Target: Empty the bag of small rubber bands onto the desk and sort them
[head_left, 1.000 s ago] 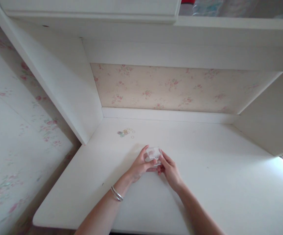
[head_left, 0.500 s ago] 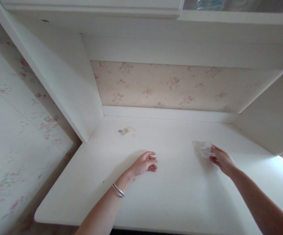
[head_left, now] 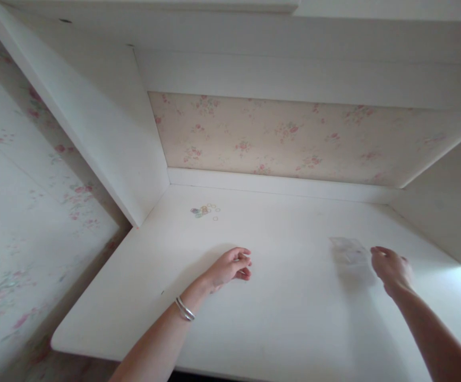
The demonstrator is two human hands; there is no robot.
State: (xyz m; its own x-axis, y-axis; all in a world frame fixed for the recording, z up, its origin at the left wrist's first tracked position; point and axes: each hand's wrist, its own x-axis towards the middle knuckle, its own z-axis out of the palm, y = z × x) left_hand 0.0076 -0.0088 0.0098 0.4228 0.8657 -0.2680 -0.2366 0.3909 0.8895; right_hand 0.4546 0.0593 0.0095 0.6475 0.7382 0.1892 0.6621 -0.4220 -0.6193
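- At the far left of the white desk [head_left: 278,318], near the back corner, a small cluster of coloured rubber rings [head_left: 204,211] lies loose on the surface, well apart from both hands; nothing shows them gathered or put away.
- The left hand [head_left: 230,267] rests on the desk with its fingers curled loosely inward. It seems to pinch something tiny at the fingertips, but that is too small to make out, so I cannot tell whether it holds anything. A silver bangle [head_left: 184,309] sits on that wrist.
- To the right, a small clear plastic box [head_left: 350,253] lies on the desk; it is blurred, and whether its lid is on cannot be told.
- The right hand [head_left: 392,268] hovers just beside the box, fingers loose and empty, apart from it.
- As a judgement: the box is set down at the right, and the rings are untouched.
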